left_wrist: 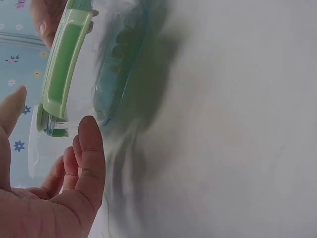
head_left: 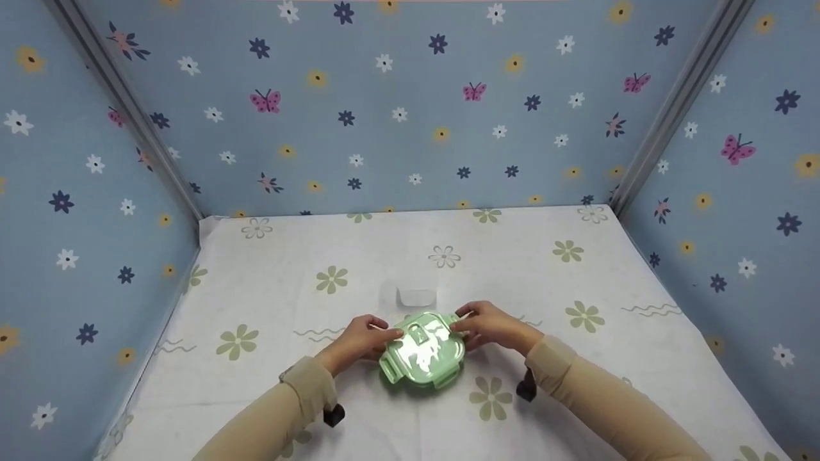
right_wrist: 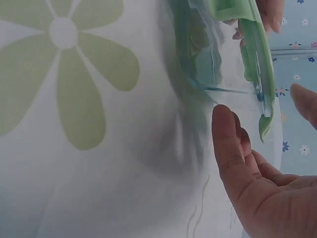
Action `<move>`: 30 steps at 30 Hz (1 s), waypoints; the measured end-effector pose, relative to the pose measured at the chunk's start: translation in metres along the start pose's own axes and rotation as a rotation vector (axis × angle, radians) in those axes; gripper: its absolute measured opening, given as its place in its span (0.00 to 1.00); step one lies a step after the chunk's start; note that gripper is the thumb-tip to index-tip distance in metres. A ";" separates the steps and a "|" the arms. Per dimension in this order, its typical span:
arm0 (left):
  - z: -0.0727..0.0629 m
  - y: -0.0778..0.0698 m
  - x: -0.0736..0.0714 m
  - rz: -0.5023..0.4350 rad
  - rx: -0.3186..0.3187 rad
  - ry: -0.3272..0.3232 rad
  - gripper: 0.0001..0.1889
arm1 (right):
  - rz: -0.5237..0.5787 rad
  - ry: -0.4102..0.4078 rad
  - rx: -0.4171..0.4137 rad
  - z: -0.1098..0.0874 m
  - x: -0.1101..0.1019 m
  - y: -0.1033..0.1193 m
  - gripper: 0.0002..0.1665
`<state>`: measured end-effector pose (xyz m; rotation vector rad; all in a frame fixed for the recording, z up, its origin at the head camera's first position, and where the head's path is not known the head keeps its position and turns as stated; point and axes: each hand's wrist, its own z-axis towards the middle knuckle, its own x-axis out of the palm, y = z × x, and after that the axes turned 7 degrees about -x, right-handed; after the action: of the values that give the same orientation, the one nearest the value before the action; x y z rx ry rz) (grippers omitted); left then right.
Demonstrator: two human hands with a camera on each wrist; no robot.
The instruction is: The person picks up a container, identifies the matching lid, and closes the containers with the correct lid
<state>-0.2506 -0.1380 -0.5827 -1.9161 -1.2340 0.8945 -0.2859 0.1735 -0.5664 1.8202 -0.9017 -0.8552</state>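
A clear glass food container with a green lid point(head_left: 424, 349) sits turned at an angle on the cloth, its green side flaps point(left_wrist: 64, 64) sticking out at the edges. My left hand point(head_left: 362, 339) is at its left side, thumb over the lid's rim and fingers extended low beside the glass. On the other side, my right hand point(head_left: 490, 323) has a similar pose, with its index fingertip point(right_wrist: 224, 116) close to the glass wall. Both wrist views show a gap between thumb and lid. Whether the fingertips touch the glass, I cannot tell.
Just behind the food container stands a small clear, see-through container point(head_left: 416, 297). White cloth with green flowers point(head_left: 256, 390) covers the table. Blue patterned walls point(head_left: 397, 147) enclose it at the back and both sides.
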 end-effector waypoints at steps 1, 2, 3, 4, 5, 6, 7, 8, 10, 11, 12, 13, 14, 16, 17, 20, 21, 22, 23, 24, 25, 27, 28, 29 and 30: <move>-0.001 0.001 0.000 -0.009 -0.003 0.002 0.34 | 0.001 -0.003 0.002 0.002 0.001 0.000 0.37; -0.002 0.002 0.001 -0.020 -0.006 0.005 0.34 | 0.000 -0.007 0.006 0.003 0.002 0.001 0.37; -0.003 0.002 0.002 -0.031 -0.006 0.007 0.33 | 0.001 -0.008 0.006 0.005 0.003 0.001 0.37; -0.004 0.003 0.003 -0.043 -0.006 0.010 0.32 | 0.003 -0.012 0.008 0.007 0.004 0.001 0.37; -0.005 0.004 0.004 -0.052 -0.006 0.010 0.32 | 0.004 -0.014 0.008 0.009 0.006 0.001 0.37; -0.006 0.005 0.005 -0.071 -0.007 0.013 0.31 | 0.005 -0.017 0.009 0.010 0.007 0.001 0.37; -0.007 0.006 0.006 -0.080 -0.005 0.014 0.30 | 0.007 -0.020 0.011 0.012 0.008 0.000 0.36; -0.008 0.007 0.007 -0.089 -0.006 0.016 0.30 | 0.008 -0.023 0.018 0.013 0.009 0.000 0.35; -0.010 0.009 0.009 -0.111 -0.008 0.021 0.29 | 0.008 -0.025 0.028 0.016 0.010 -0.001 0.33; -0.011 0.009 0.010 -0.120 -0.009 0.024 0.28 | 0.007 -0.025 0.033 0.017 0.011 -0.002 0.32; -0.012 0.009 0.010 -0.131 -0.010 0.028 0.28 | 0.008 -0.026 0.038 0.018 0.012 -0.002 0.31; -0.013 0.010 0.011 -0.132 -0.010 0.031 0.27 | 0.008 -0.026 0.043 0.018 0.012 -0.003 0.29; -0.013 0.009 0.011 -0.136 -0.012 0.035 0.27 | 0.007 -0.024 0.045 0.019 0.011 -0.003 0.26; -0.014 0.009 0.011 -0.140 -0.004 0.038 0.26 | 0.013 -0.020 0.046 0.020 0.011 -0.003 0.22; -0.015 0.009 0.011 -0.140 -0.001 0.037 0.25 | 0.016 -0.016 0.043 0.021 0.011 -0.003 0.19; -0.015 0.008 0.011 -0.143 0.002 0.036 0.25 | 0.029 -0.004 0.043 0.023 0.010 -0.003 0.14; -0.015 0.007 0.012 -0.141 -0.001 0.031 0.25 | 0.035 0.002 0.044 0.023 0.009 -0.003 0.13; -0.015 0.007 0.012 -0.139 -0.005 0.026 0.25 | 0.040 0.005 0.045 0.024 0.009 -0.003 0.12; -0.015 0.007 0.012 -0.135 -0.011 0.022 0.25 | 0.047 0.009 0.047 0.024 0.009 -0.004 0.12; -0.015 0.008 0.013 -0.135 -0.015 0.017 0.25 | 0.054 0.010 0.051 0.024 0.009 -0.004 0.12; -0.015 0.008 0.014 -0.131 -0.018 0.010 0.25 | 0.059 0.011 0.054 0.024 0.009 -0.004 0.12; -0.015 0.009 0.016 -0.126 -0.025 -0.009 0.24 | 0.061 0.016 0.055 0.025 0.009 -0.004 0.11; -0.015 0.009 0.017 -0.128 -0.025 -0.020 0.24 | 0.062 0.017 0.055 0.025 0.009 -0.005 0.11; -0.015 0.009 0.019 -0.130 -0.025 -0.032 0.23 | 0.063 0.017 0.055 0.024 0.010 -0.005 0.11; -0.015 0.009 0.020 -0.134 -0.025 -0.044 0.22 | 0.061 0.017 0.054 0.024 0.010 -0.005 0.11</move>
<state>-0.2276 -0.1251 -0.5860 -1.8177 -1.3879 0.8594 -0.3000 0.1567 -0.5814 1.8333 -0.9732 -0.7831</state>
